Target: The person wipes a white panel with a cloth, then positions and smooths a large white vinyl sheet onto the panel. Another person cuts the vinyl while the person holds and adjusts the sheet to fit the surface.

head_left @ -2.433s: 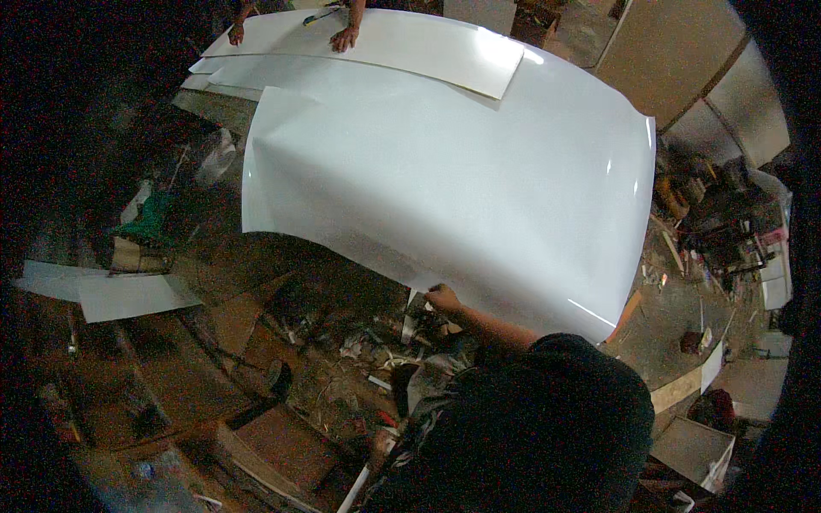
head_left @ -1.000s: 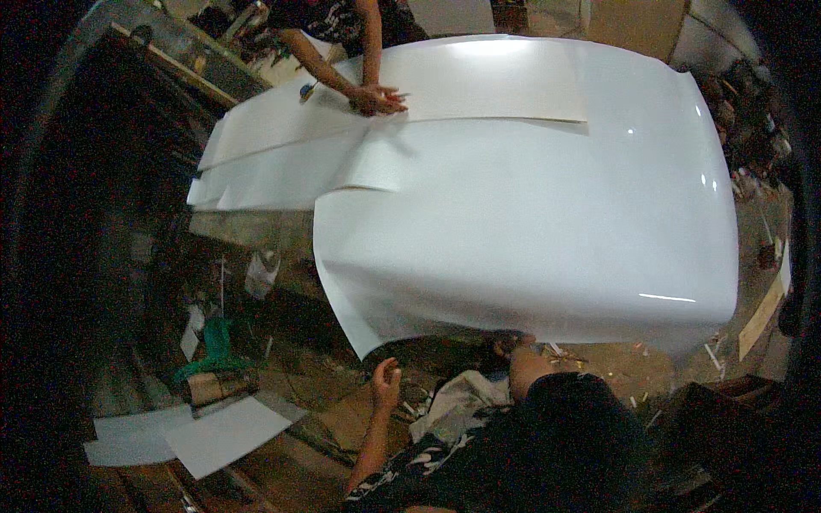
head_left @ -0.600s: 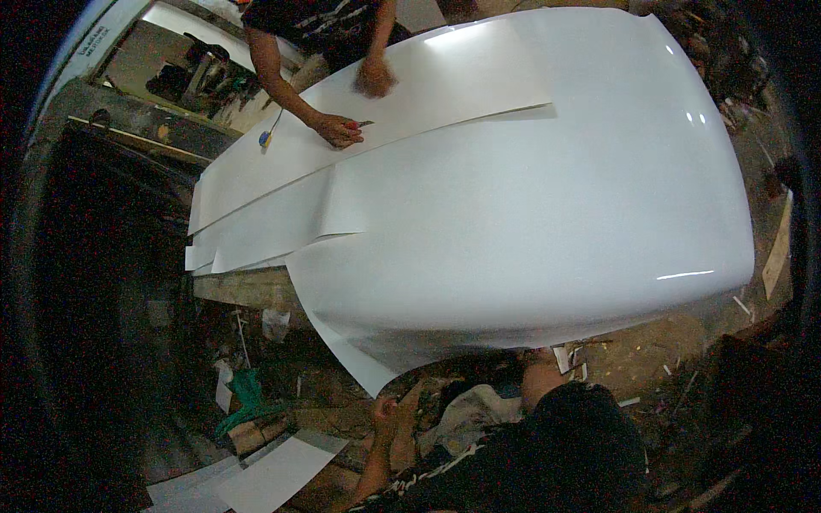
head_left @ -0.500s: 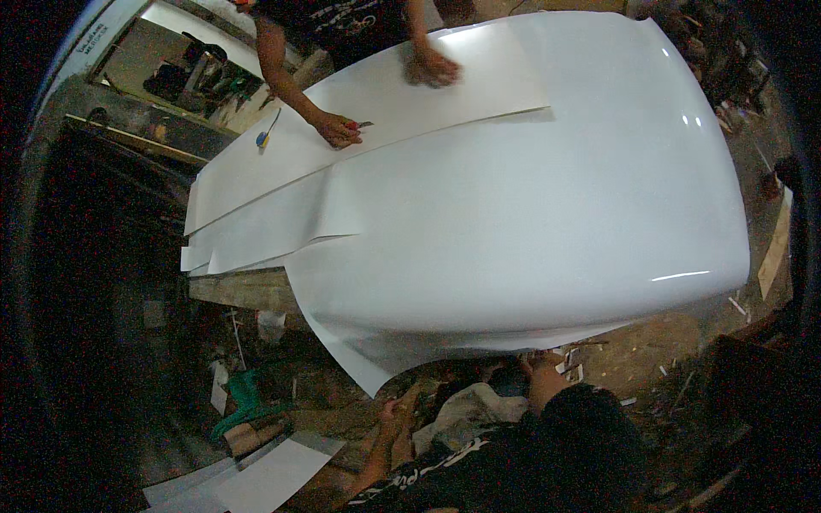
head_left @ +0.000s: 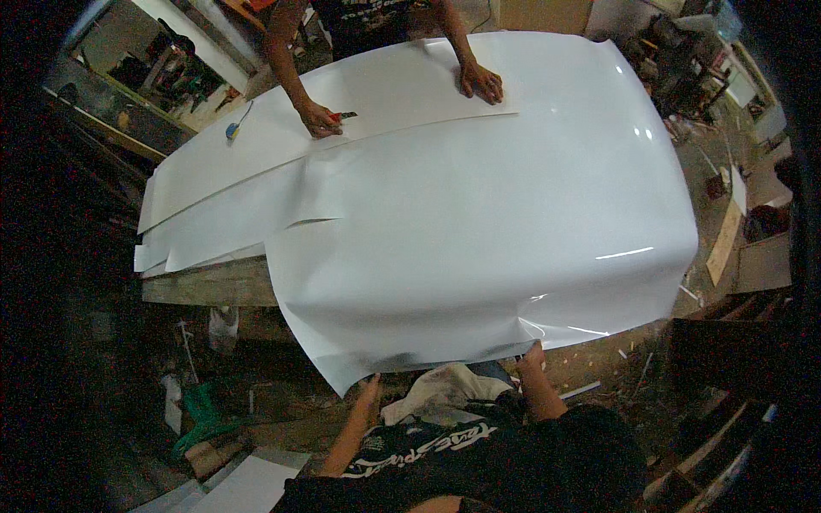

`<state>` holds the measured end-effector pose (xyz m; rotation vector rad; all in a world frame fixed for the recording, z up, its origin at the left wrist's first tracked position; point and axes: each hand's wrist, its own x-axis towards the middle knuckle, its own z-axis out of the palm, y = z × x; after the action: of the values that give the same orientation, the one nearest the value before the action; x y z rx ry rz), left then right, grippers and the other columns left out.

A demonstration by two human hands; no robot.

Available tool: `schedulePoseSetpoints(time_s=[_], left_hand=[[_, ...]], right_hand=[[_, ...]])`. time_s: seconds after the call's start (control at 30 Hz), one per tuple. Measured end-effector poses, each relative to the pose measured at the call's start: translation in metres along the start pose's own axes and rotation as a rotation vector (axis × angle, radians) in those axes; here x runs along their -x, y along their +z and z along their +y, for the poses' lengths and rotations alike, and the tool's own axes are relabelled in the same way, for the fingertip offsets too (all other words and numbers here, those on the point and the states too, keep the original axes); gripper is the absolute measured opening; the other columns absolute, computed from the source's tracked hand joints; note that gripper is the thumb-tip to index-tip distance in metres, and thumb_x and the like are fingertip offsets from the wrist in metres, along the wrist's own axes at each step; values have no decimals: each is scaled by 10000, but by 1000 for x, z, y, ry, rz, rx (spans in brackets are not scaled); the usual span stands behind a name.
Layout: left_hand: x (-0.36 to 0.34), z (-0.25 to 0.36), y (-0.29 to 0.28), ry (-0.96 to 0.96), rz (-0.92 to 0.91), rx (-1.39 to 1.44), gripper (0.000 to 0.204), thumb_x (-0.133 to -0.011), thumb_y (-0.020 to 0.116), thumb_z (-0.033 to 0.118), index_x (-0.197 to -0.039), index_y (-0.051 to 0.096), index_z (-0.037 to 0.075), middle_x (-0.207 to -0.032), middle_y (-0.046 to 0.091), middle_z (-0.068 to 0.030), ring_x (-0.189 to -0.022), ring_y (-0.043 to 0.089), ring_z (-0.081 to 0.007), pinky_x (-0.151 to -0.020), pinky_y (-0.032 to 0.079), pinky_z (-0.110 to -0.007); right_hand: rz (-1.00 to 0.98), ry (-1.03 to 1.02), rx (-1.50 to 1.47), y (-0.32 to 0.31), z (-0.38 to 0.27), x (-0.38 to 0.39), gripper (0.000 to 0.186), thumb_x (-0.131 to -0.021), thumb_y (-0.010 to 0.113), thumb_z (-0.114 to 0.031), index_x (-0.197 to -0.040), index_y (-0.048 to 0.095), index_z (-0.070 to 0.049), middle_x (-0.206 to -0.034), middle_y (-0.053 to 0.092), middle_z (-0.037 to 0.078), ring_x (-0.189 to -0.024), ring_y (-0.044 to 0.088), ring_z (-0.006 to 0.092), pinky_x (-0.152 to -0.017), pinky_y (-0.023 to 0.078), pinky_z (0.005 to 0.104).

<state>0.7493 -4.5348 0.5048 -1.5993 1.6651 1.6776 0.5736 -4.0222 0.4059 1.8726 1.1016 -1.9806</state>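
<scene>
A large glossy white sheet (head_left: 479, 214) drapes over the worktable, its near edge hanging toward me. My left hand (head_left: 369, 390) pinches that edge close to its left corner. Farther right, my right hand (head_left: 531, 356) grips the same edge, and the sheet creases just above it. Across the table a co-worker's hand (head_left: 319, 120) holds a red-handled cutter (head_left: 344, 115) over a white strip (head_left: 231, 175) lying along the far side. The co-worker's other hand (head_left: 483, 83) rests on the right part of that strip.
A small blue-and-yellow tool (head_left: 233, 131) lies on the far left of the strip. The table's wooden side (head_left: 214, 280) shows below the sheet. White panels (head_left: 248, 483) and a green object (head_left: 203, 415) are at lower left. A long board (head_left: 725, 239) leans at the right.
My hands have come up to the sheet's near edge, lifting it toward me and creasing it at the right. The co-worker's free hand has settled on the strip. The view has shifted.
</scene>
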Motion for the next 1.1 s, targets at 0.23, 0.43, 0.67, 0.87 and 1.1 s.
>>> schedulePoseSetpoints(time_s=[0.23,0.43,0.67,0.87,1.1], left_hand=[[43,104,39,542,752,-166,670,-1005,633,473,-1420,429,-11,-1362,492,-206,-1268,484,-371,-1082,385,-511],[31,249,90,1113,724,-250,708,-1017,599,485,-1439,392,-45,-1456,391,-249,-1359,387,-404,-1153,306,-534],[32,285,92,1338,433,-428,765,-1010,560,528,-1528,368,-1,-1600,329,-242,-1475,318,-415,-1187,227,-604],[31,304,93,1334,304,-788,773,-1027,462,582,-1593,334,71,-1670,309,-163,-1548,265,-359,-1181,158,-679],[24,303,99,1217,302,-940,722,-1056,432,537,-1625,295,114,-1700,272,-104,-1571,232,-312,-1193,98,-686]], right_hand=[[-12,-182,7,-1,-41,11,574,-994,550,-469,-1339,544,-9,-1269,624,173,-1105,620,338,-868,531,539],[41,-285,37,-13,-43,12,543,-1000,564,-458,-1295,565,-2,-1194,641,164,-1035,635,324,-821,535,521],[132,-393,16,-56,-5,1,509,-1006,581,-445,-1243,590,6,-1107,660,153,-953,652,308,-766,539,501],[179,-431,34,-67,1,-12,485,-1011,595,-434,-1199,611,13,-1033,676,144,-882,666,294,-719,542,483],[106,-451,10,-65,2,-44,408,-1047,539,-438,-1140,612,-47,-859,658,100,-726,638,260,-624,506,437]])
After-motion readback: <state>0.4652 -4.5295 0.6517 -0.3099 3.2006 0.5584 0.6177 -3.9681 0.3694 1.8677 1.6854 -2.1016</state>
